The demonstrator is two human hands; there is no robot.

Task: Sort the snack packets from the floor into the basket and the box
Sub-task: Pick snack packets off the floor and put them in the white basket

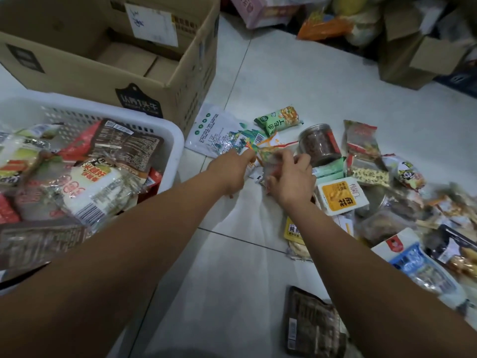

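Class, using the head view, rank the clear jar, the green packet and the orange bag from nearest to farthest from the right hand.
1. Clear jar, just beyond and right of the right hand, which holds a small packet.
2. Green packet, on the floor farther ahead.
3. Orange bag, far off among the clutter at the top.

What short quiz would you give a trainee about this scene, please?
1. True or false: the white basket already holds packets.
2. The clear jar lies: A) in the cardboard box; B) on the floor; C) in the basket.
3. Fill the gap: the left hand and the right hand both hold one small ___.
Key: 1 true; 2 B; 3 packet.
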